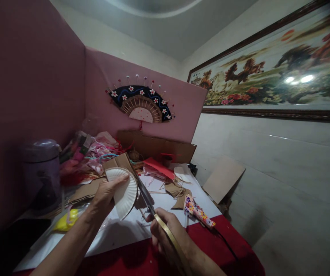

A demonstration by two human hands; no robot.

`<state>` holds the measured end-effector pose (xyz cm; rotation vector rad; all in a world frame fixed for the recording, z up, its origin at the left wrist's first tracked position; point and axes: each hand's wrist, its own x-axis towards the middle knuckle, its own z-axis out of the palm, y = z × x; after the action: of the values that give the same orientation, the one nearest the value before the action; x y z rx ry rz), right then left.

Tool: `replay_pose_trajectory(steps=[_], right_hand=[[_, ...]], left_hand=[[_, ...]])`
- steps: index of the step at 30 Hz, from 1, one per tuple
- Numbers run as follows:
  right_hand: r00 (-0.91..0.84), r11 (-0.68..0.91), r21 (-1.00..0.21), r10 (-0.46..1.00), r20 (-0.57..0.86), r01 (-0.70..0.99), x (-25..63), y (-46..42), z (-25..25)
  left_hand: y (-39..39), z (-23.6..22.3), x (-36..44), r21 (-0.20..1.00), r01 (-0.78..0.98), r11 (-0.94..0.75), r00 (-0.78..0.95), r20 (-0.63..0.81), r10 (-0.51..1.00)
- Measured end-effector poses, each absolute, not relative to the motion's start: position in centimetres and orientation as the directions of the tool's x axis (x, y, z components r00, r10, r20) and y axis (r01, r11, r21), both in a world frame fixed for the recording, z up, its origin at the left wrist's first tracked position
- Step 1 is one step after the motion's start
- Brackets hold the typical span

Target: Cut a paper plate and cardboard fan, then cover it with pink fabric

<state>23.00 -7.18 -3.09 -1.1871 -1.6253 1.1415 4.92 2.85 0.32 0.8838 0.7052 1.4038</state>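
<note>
My left hand [105,196] is closed on a white fluted half paper plate [127,199], thumb on its face. A piece of brown cardboard [118,162] sticks up behind the plate. In my right hand [174,227] is a pair of scissors with gold handles [165,225]. The dark blades point up and left, alongside the right edges of the cardboard and plate. I cannot tell whether the blades touch the cardboard. My left fingers behind the plate are hidden.
A flowered glue gun [197,211] lies on the right, its cord trailing over the red cloth [225,245]. Left stand a purple flask [41,172] and a yellow packet [67,220]. Behind are red paper [159,168], cardboard scraps [179,194] and a decorated fan [140,103] on a pink board.
</note>
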Motion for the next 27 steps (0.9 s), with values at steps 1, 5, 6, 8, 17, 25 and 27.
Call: replay_pose_trajectory(steps=[1,5,6,8,17,25,27], right_hand=[[-0.227,0.175,-0.95,0.967,0.117,0.258,22.8,-6.8,-3.1],[-0.185,0.267,-0.906,0.959,0.216,0.328,22.2,-5.6,-3.1],[-0.174,0.284,-0.896,0.956,0.236,0.341,22.1,-5.5,-3.2],[-0.166,0.309,-0.879,0.95,0.266,0.362,21.9,-5.3,-3.1],[-0.172,0.367,-0.853,0.93,0.325,0.372,21.8,-4.9,-2.8],[-0.135,0.357,-0.837,0.934,0.331,0.414,21.6,-5.0,-3.0],[-0.127,0.361,-0.847,0.932,0.339,0.391,21.5,-5.0,-3.2]], left_hand=[[2.7,0.4,5.0,0.848,-0.528,-0.035,0.069,0.084,0.994],[2.6,0.3,5.3,0.85,-0.527,-0.005,0.093,0.064,0.994],[2.6,0.3,5.4,0.851,-0.524,-0.008,0.098,0.07,0.993],[2.7,0.2,5.4,0.853,-0.522,-0.019,0.104,0.085,0.991],[2.5,0.1,5.5,0.86,-0.511,0.009,0.121,0.061,0.991],[2.5,0.1,5.5,0.866,-0.499,0.019,0.137,0.057,0.989],[2.5,0.1,5.5,0.869,-0.493,0.024,0.134,0.048,0.99]])
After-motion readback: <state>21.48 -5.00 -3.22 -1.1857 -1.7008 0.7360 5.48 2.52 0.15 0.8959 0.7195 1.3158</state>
